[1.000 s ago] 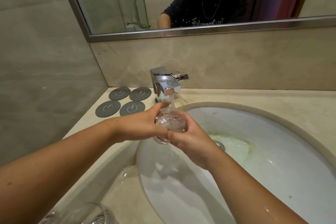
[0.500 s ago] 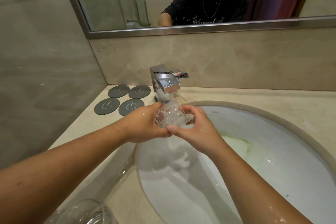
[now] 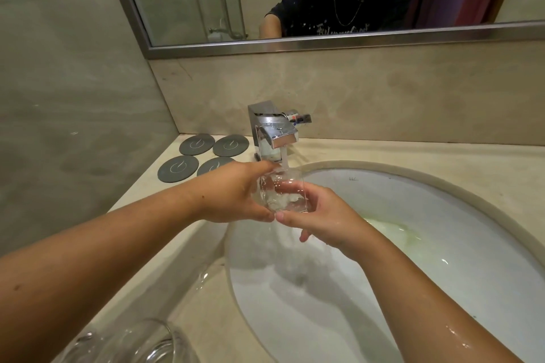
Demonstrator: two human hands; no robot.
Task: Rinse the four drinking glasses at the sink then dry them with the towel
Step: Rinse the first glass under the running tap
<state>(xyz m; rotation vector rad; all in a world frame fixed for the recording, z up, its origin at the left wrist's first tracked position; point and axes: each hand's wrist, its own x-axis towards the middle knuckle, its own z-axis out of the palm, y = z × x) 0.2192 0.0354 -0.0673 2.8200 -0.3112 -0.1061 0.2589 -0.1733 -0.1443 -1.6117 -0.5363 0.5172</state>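
A clear drinking glass [image 3: 283,193] stands upright under the running chrome faucet [image 3: 275,134], and water overflows from it into the white sink [image 3: 442,244]. My left hand [image 3: 236,191] grips the glass from the left. My right hand [image 3: 321,215] holds it from the right, fingers wrapped behind it. Another clear glass [image 3: 132,345] stands on the counter at the bottom left edge, partly cut off. No towel is in view.
Several round grey coasters [image 3: 203,156] lie on the beige counter [image 3: 413,153] left of the faucet. A wall closes off the left side. A framed mirror [image 3: 324,44] hangs above the backsplash. Water pools on the counter by the sink's left rim.
The glass has been turned upright beneath the stream, and my hands have shifted around it. The view has tilted slightly, bringing the counter glass more into frame.
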